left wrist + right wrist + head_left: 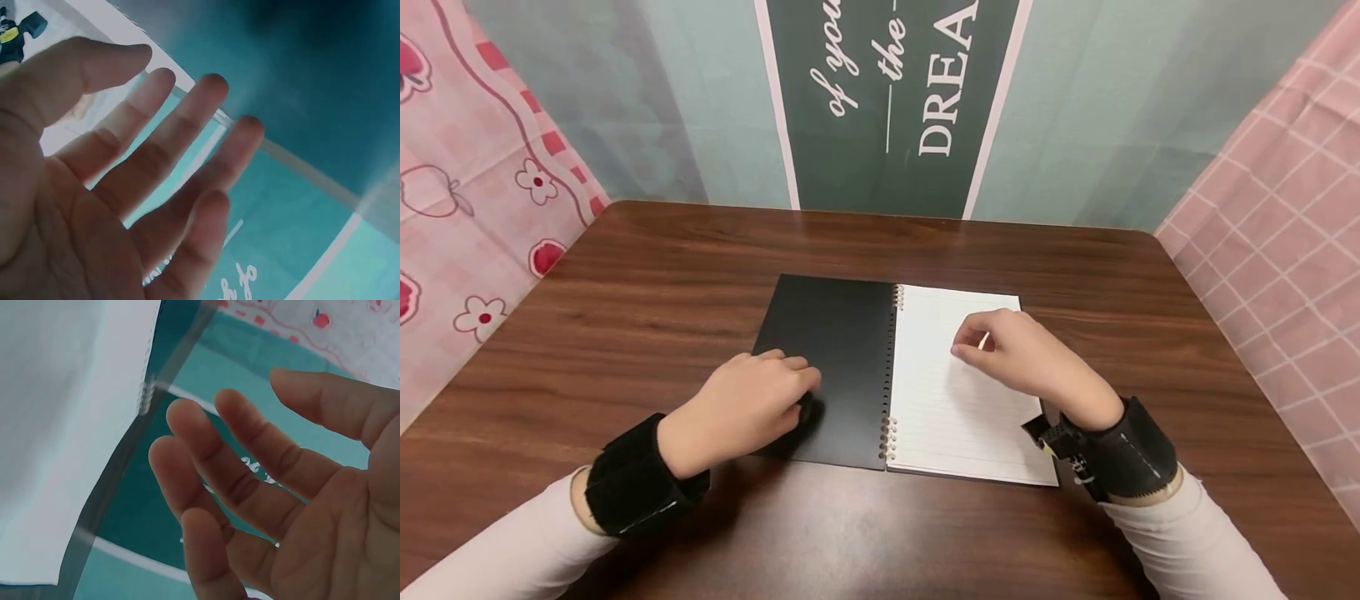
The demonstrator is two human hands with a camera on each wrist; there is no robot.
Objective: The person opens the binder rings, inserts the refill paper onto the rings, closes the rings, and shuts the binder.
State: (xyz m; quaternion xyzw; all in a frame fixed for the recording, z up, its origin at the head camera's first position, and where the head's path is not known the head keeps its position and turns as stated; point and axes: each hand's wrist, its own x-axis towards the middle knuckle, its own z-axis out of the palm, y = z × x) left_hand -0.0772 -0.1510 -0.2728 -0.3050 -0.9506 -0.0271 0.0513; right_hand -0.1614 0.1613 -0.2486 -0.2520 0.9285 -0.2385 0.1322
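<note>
A spiral notebook lies opened flat on the table, its black cover (842,358) on the left and a white lined page (955,417) on the right. Above the cover's left edge is my left hand (748,408), fingers loosely bent. Nothing is between its thumb and fingers in the left wrist view (137,162). Over the page hovers my right hand (1022,354), its thumb near the fingertips in the head view. The right wrist view shows that hand (269,494) with relaxed, parted fingers and nothing held, the page's edge beside it.
The brown wooden table (647,333) extends around the notebook. A green and teal cloth with white lettering (895,92) hangs behind it. Pink cloths hang at the left (467,167) and right (1277,208). Black bands (640,479) wrap both wrists.
</note>
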